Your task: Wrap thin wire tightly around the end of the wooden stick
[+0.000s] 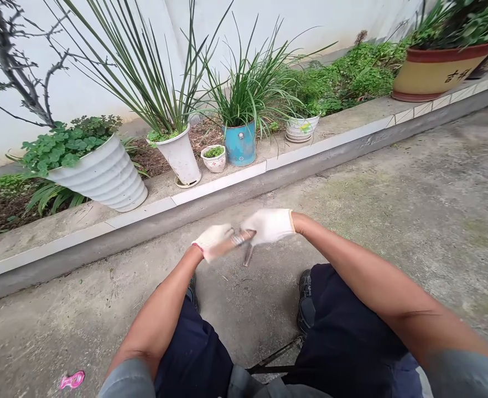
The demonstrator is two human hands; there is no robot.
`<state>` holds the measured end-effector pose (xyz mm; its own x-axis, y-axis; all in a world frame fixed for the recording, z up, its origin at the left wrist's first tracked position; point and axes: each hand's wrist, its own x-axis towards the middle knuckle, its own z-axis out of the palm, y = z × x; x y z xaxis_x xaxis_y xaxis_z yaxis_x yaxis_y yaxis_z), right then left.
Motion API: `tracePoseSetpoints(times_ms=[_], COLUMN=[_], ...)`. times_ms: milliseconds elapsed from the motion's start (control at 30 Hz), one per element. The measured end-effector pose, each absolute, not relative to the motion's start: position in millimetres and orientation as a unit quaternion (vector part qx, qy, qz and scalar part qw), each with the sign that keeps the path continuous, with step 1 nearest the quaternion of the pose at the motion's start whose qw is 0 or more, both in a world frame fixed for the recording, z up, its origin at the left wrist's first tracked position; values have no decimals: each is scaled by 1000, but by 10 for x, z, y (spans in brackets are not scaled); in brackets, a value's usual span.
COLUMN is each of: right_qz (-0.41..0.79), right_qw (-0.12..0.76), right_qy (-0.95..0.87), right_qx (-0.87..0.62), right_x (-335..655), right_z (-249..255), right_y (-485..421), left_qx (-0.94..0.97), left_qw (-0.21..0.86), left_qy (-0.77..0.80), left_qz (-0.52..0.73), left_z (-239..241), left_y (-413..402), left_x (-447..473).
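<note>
My left hand (216, 237), in a white glove, is closed around a short wooden handle (224, 248), which is blurred by motion. Silvery wire or banding (240, 238) is wrapped around the handle near its right end. My right hand (269, 225), also gloved in white, is closed at that end, its fingers bent against the wrapped part. What those fingers pinch is smeared and partly hidden. A flat, narrow grey-brown piece (248, 256) juts down below my right hand; whether it is joined to the handle I cannot tell.
A low tiled ledge (219, 182) runs ahead, bearing a ribbed white pot (103, 176), a tall white pot (180, 157), a blue pot (240, 145) and a yellow pot (430, 74). A pink object (72, 380) lies on the concrete ground (393, 210). My shoes flank the hands.
</note>
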<state>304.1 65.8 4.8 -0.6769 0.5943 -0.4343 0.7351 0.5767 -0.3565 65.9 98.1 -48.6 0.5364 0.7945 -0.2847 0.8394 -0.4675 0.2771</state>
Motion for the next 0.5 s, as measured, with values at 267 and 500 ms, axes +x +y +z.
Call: tracePoseSetpoints(times_ms=[267, 500], right_qz=[-105, -126], right_qw=[-7, 174], right_qy=[743, 758], right_qx=[661, 616], right_x=[3260, 3236], right_z=[56, -183], right_y=[1113, 921], left_qx=[845, 878], left_qw=[337, 176], left_qy=[400, 435], left_qz=[-111, -96], left_z=[-588, -469], left_y=[679, 801], left_x=[909, 778])
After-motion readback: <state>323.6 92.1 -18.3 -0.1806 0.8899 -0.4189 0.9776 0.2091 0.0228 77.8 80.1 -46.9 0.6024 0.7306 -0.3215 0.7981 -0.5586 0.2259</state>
